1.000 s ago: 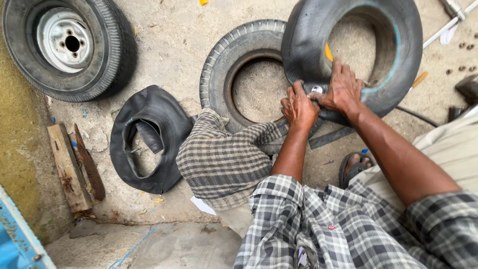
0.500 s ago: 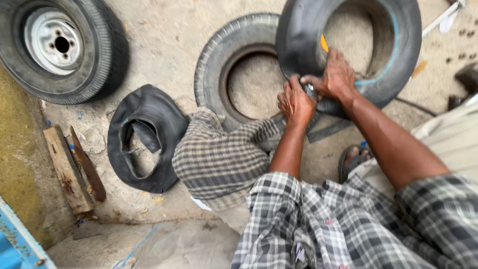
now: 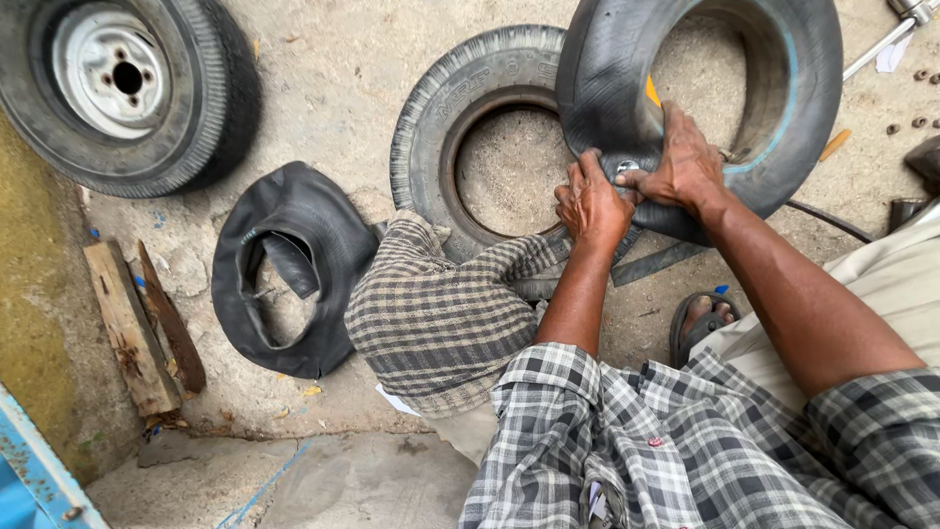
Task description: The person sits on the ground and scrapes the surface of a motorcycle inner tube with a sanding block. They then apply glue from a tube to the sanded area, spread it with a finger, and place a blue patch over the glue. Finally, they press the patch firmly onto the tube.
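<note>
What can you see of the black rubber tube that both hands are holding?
The black rubber tube is a wide, smooth ring with a thin blue line along its inner side and a small yellow mark. It stands tilted, overlapping the empty tyre on the ground. The left hand and the right hand press its lower edge around a small round metal part.

Both hands, left hand, right hand, pressing upright inner tube, perhaps gripping its valve

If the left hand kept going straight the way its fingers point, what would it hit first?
The left hand points up and right, already touching the inner tube it grips. Past that, probably the tube's far wall, though depth is unclear.
</note>
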